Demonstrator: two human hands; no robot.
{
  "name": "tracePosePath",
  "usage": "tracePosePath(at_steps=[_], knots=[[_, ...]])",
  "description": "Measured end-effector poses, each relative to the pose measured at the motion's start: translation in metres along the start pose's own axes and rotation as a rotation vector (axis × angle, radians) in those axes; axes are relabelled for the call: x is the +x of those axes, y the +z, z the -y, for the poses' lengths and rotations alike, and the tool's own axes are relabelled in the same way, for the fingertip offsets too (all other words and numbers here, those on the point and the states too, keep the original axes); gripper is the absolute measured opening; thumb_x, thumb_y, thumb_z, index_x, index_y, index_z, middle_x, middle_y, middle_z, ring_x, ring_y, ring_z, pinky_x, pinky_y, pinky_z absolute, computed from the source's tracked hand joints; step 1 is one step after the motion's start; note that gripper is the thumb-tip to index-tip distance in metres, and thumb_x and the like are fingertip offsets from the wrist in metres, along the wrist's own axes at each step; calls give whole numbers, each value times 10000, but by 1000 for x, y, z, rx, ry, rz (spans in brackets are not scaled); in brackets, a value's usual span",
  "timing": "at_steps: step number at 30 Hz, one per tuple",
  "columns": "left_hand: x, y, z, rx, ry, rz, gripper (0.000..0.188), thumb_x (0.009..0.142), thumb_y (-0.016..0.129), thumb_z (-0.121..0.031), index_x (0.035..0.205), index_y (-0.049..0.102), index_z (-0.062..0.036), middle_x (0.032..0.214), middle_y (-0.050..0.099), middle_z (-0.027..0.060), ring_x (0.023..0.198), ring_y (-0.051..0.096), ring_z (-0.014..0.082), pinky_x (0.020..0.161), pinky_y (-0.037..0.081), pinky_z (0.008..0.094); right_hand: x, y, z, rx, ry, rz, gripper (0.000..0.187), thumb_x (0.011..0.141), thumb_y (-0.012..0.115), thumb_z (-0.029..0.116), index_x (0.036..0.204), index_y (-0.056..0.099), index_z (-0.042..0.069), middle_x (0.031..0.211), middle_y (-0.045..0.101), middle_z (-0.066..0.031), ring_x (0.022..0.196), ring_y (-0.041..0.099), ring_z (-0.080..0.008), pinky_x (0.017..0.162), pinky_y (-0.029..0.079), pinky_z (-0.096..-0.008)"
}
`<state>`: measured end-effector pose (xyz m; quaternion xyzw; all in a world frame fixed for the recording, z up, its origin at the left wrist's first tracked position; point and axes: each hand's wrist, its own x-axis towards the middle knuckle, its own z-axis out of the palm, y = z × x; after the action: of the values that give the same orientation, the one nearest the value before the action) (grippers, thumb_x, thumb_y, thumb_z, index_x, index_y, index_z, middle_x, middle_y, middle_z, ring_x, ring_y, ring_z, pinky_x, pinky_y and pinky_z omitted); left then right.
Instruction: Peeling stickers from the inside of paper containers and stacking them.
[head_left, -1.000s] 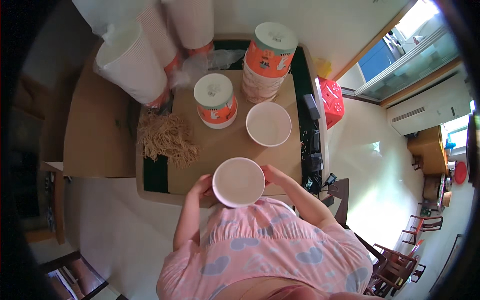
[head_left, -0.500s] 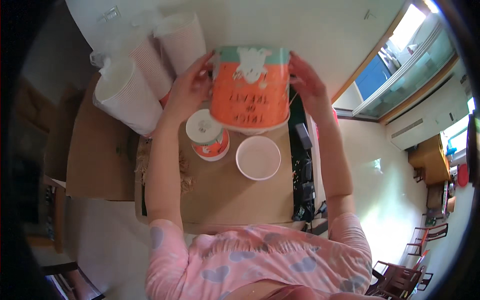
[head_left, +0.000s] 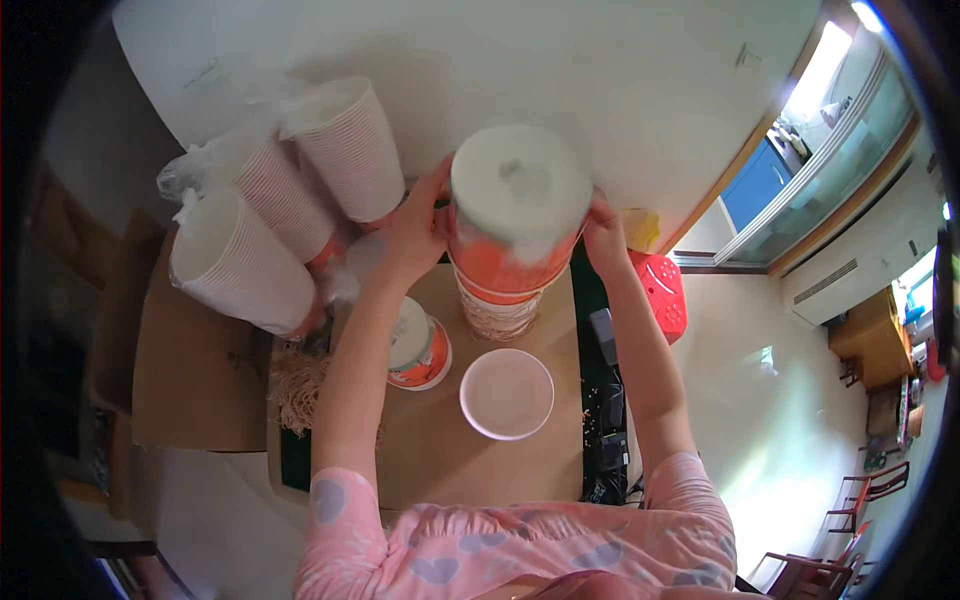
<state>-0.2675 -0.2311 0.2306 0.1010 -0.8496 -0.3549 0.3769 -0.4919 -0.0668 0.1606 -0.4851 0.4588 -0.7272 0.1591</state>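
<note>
An orange paper bucket (head_left: 515, 255) is upside down between my hands, its pale round base on top. My left hand (head_left: 420, 225) presses against its left side and my right hand (head_left: 605, 235) against its right side, fingers partly hidden behind it. Directly below the bucket is a column of pale stacked rims (head_left: 500, 318) with tan strands; whether the bucket touches it I cannot tell. A smaller orange bucket (head_left: 425, 360) stands upside down by my left forearm, partly covered. In front of the column, a white paper bucket (head_left: 507, 395) stands with its mouth up.
Tall stacks of white paper buckets (head_left: 245, 265) in clear plastic lean at the left, by a cardboard box (head_left: 200, 370). Tan twine (head_left: 298, 395) lies at the table's left edge. Black adapters (head_left: 608, 450) line the right edge, and a red stool (head_left: 660, 295) stands beyond.
The held bucket has tipped so its base faces up and lies above the stacked column. Both hands moved with it, and the view has shifted.
</note>
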Motion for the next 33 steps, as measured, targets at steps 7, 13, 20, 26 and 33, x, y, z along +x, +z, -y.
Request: tracePosePath(at_steps=[7, 13, 20, 26, 33], knots=[[42, -3, -13, 88, 66, -134, 413, 864, 405, 31, 1247, 481, -105, 982, 634, 189, 902, 621, 357, 752, 493, 404, 37, 30, 40, -195, 85, -211, 318, 867, 394, -79, 1115, 583, -18, 985, 621, -13, 906, 531, -88, 816, 416, -217], [3, 12, 24, 138, -203, -31, 452, 841, 484, 13, 1279, 459, -95, 1005, 638, 163, 911, 631, 315, 760, 495, 384, 28, 9, -34, -168, 307, 15, 308, 881, 496, 16, 1180, 566, 0, 1062, 629, -38, 919, 549, -94, 809, 450, -245], [-132, 18, 16, 56, -167, 53, 650, 792, 626, -54, 1375, 339, -67, 1292, 478, 156, 1132, 521, 271, 933, 432, 371, -67, -13, -25, 207, 586, -59, 402, 887, 546, 75, 1283, 489, 42, 1174, 582, -55, 1034, 555, -118, 854, 454, -256], [-324, -9, 21, 122, -521, 56, 295, 828, 610, -105, 1112, 575, -33, 1005, 620, 138, 915, 609, 275, 809, 480, 372, -137, -10, 0, -349, 424, -30, 296, 862, 543, -23, 1153, 560, 23, 1070, 612, -54, 967, 581, -126, 843, 461, -244], [-463, -24, 30, 156, -837, 32, 143, 842, 587, -109, 958, 632, -38, 837, 637, 115, 729, 629, 256, 657, 510, 344, -241, 113, 42, -921, 280, 512, 467, 789, 654, 208, 1223, 519, 100, 1045, 612, -180, 969, 580, -340, 917, 417, -409]])
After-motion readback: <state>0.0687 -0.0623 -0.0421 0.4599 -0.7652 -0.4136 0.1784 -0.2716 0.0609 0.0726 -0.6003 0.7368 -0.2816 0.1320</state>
